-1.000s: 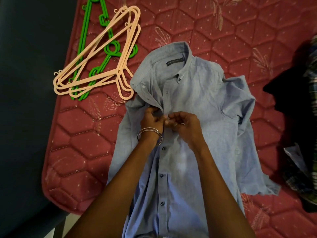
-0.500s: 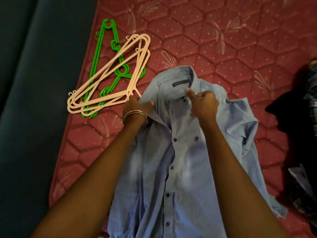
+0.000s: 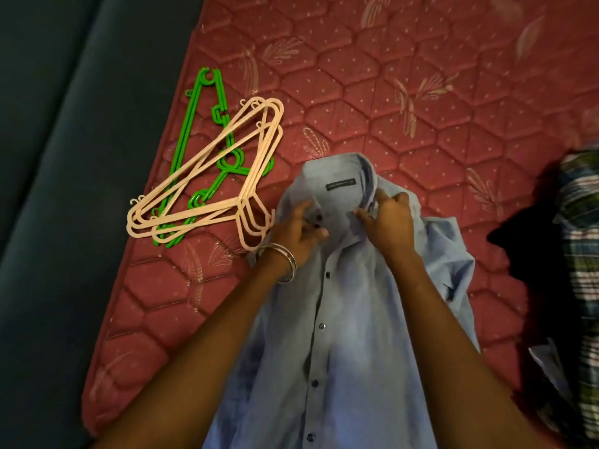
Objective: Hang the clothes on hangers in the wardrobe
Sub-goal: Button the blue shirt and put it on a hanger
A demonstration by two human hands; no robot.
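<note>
From the head camera you look down on a light blue shirt [image 3: 350, 319] that lies face up on the red quilted mattress [image 3: 421, 92], with its collar toward the far side and its lower part going out of the picture at the near edge. The front is buttoned with dark buttons. Inside the collar there is a dark label [image 3: 340, 184] with small pale writing, but it is too small to read. Your left hand [image 3: 299, 233] is at the left side of the collar, the fingers curled and pinching the cloth near the top button; silver bangles [image 3: 280, 260] sit on this wrist. Your right hand [image 3: 390, 222] is at the right side of the collar, the fingers bent over the collar edge and gripping it. Beside the shirt, near the left edge of the mattress, lies a pile of hangers: the peach hangers [image 3: 207, 189] rest across the green hangers [image 3: 194, 124], and the hooks of the peach ones nearly touch the left shoulder of the shirt. At the right edge you see a plaid garment [image 3: 580, 254] with a dark cloth [image 3: 525, 241] beside it, both well apart from the shirt. Left of the mattress is a dark blue surface [image 3: 64, 189].
</note>
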